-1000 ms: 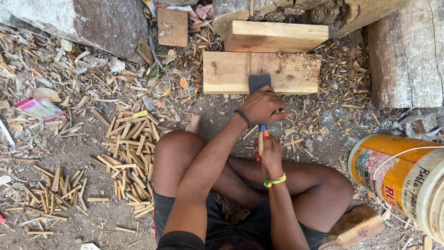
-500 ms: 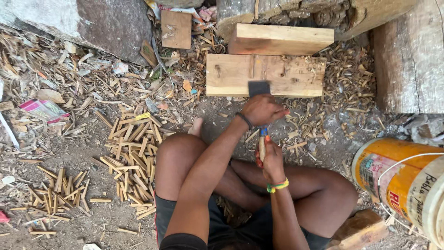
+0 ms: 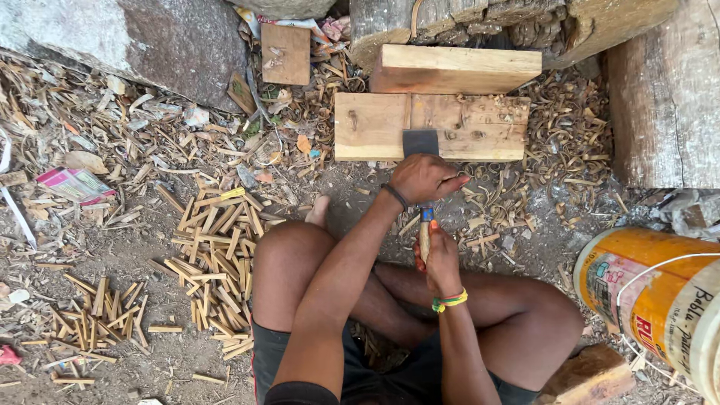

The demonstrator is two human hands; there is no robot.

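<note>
The left hand (image 3: 421, 178) wraps shut over the dark blade (image 3: 420, 142), which rests on the near edge of the wooden block (image 3: 375, 127). Just below the block, the right hand (image 3: 441, 259) pinches a thin stick (image 3: 424, 238) upright; holding it steady under the blade looks key.

Soft, even daylight fills the scene, bright but without harsh glare. Shadows are faint and short, pooling under the wooden block (image 3: 431, 126) and between the person's legs. The pale wood looks slightly washed out. Focus is sharp across the ground and its shavings (image 3: 217, 255). The bucket (image 3: 660, 300) at the right edge looks stretched by wide-angle distortion.
</note>
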